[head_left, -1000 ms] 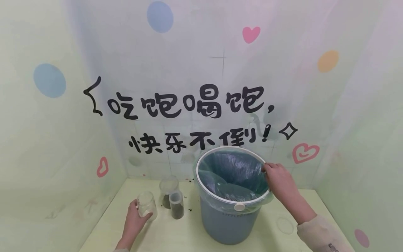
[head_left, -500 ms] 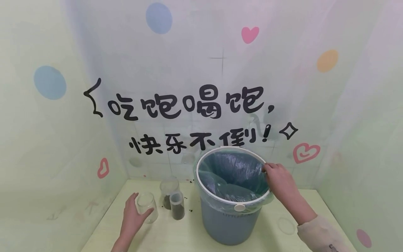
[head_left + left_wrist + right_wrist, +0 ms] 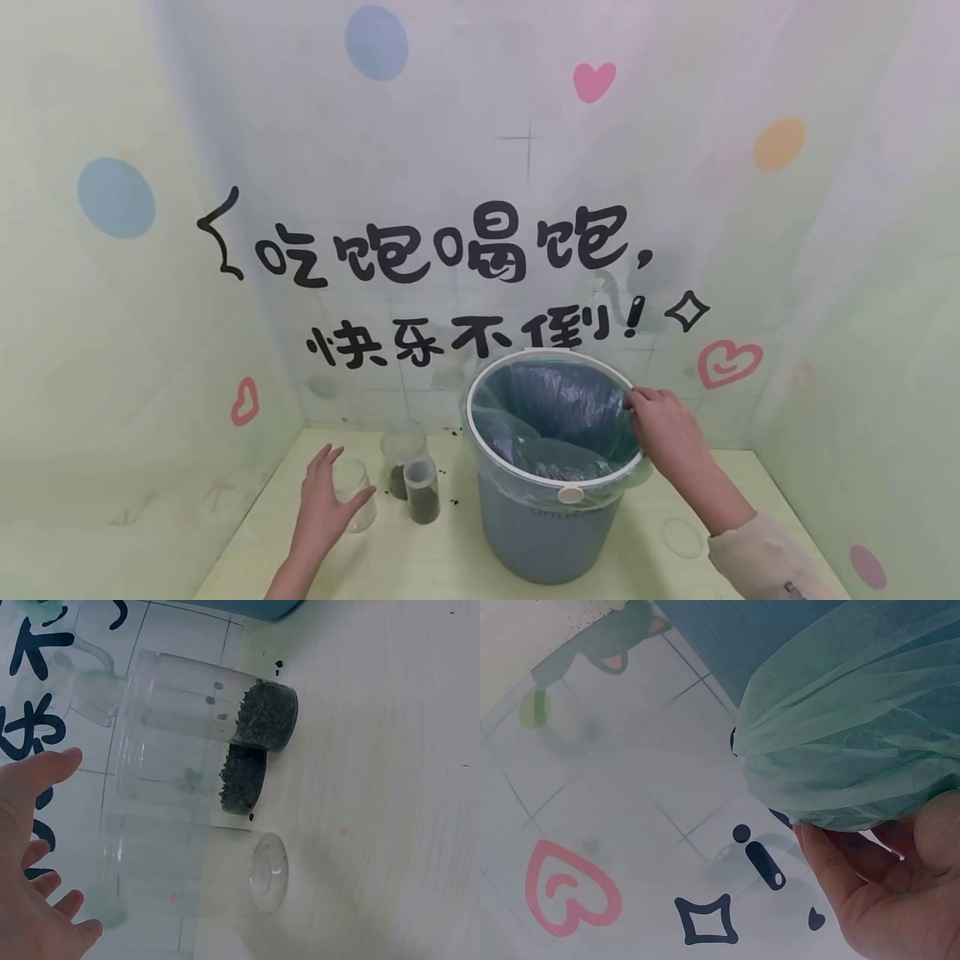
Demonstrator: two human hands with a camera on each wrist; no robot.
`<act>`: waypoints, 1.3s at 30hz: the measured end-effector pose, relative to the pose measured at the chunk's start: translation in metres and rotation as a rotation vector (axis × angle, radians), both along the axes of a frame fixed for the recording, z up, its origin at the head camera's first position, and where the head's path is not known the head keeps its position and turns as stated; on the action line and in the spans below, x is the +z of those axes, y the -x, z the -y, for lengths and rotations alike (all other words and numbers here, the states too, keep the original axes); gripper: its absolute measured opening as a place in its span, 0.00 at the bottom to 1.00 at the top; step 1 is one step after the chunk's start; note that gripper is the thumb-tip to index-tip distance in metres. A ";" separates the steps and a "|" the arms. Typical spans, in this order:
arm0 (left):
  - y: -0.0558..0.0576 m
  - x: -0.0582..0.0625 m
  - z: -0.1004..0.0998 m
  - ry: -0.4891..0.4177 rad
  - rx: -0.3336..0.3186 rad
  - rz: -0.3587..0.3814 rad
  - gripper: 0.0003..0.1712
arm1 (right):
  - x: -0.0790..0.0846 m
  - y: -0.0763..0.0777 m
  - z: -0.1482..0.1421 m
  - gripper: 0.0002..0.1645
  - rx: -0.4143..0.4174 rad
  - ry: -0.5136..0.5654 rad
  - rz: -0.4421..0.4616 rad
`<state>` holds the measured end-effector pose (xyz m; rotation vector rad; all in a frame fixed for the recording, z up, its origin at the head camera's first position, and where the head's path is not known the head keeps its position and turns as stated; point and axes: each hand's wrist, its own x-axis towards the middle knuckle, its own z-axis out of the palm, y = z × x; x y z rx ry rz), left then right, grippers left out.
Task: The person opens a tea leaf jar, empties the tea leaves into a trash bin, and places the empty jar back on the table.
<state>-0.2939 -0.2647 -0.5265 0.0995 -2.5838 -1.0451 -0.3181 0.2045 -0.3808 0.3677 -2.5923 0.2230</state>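
A clear empty jar (image 3: 362,504) stands upright on the table's left side. My left hand (image 3: 321,512) hovers at its left with fingers and thumb spread; in the left wrist view a gap separates the fingers from the jar (image 3: 225,874). To its right are two more clear containers, a slim one (image 3: 422,492) and a wider one (image 3: 403,442), each with dark granules at the bottom. My right hand (image 3: 667,433) grips the right rim of a blue trash can (image 3: 543,537), over its green plastic liner (image 3: 577,408). From the right wrist, the fingers curl against the liner (image 3: 840,765).
Dark crumbs (image 3: 453,502) lie scattered near the filled containers. A faint clear ring (image 3: 682,537) lies on the pale table (image 3: 405,567) right of the trash can. Printed wall sheets rise behind and at both sides.
My left hand has released the empty jar, its fingers spreading and rising slightly away. The jar stays standing. My right hand holds the same place on the rim.
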 end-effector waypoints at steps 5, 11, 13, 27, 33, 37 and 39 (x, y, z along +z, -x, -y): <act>0.000 0.005 -0.008 0.007 -0.020 -0.057 0.48 | 0.000 0.000 0.000 0.05 0.008 0.003 -0.008; 0.000 0.010 -0.016 0.013 -0.043 -0.090 0.47 | 0.001 0.000 0.000 0.05 0.016 0.005 -0.020; 0.000 0.012 -0.019 0.014 -0.048 -0.102 0.47 | 0.001 0.000 0.000 0.05 0.017 0.005 -0.023; -0.003 0.019 -0.032 -0.019 -0.096 -0.046 0.46 | -0.001 0.000 0.000 0.05 0.009 0.007 -0.025; -0.004 0.019 -0.037 -0.016 -0.102 -0.030 0.46 | -0.001 0.001 0.000 0.05 0.011 0.006 -0.031; -0.005 0.018 -0.041 -0.008 -0.110 -0.029 0.45 | -0.001 0.001 -0.001 0.05 0.010 0.012 -0.022; -0.005 0.017 -0.043 -0.007 -0.113 -0.028 0.45 | -0.001 0.002 -0.001 0.05 0.011 0.013 -0.020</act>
